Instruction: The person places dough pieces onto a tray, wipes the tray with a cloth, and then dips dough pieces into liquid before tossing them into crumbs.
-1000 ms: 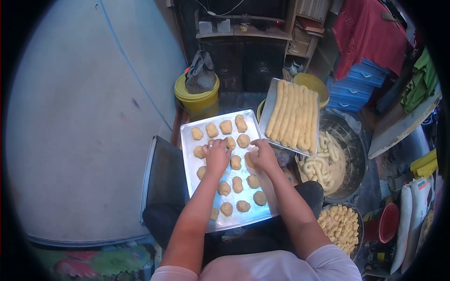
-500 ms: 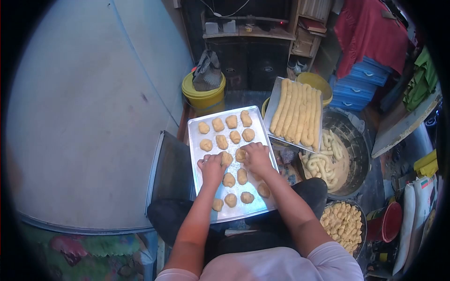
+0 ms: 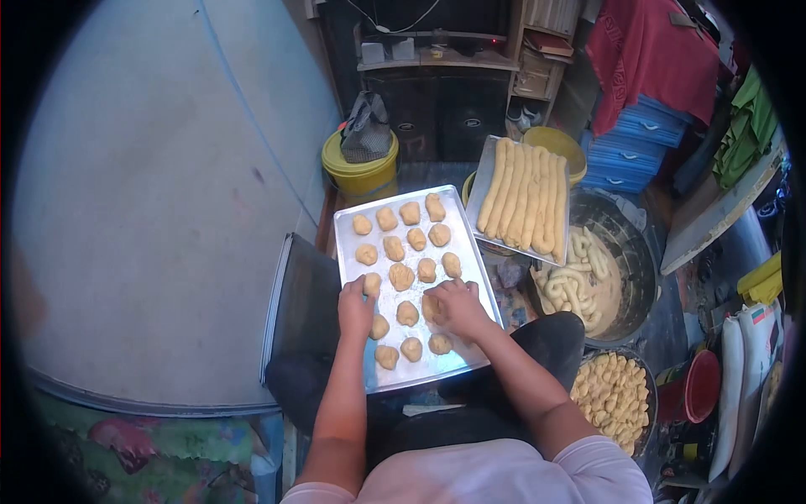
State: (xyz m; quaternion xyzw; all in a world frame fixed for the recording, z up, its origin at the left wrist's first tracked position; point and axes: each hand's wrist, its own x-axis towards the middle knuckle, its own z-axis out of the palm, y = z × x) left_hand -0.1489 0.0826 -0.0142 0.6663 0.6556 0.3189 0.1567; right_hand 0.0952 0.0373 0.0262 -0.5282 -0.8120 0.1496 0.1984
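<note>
Your left hand [image 3: 356, 309] touches a dough ball [image 3: 371, 284] by the tray's [image 3: 467, 244] left edge; your right hand's [image 3: 462, 309] fingertips cover another ball [image 3: 431, 306], nearer the right edge. Whether either is clenched, I cannot tell. The tray's long axis runs near to far, with bare metal along its right side.

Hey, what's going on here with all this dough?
Someone has a metal tray of small dough pieces on their lap. Their left hand is at a piece by the tray's left edge, and their right hand is over another, partly hiding it. Beyond, a second tray holds long dough strips. Coiled dough lies in a big basin.
</note>
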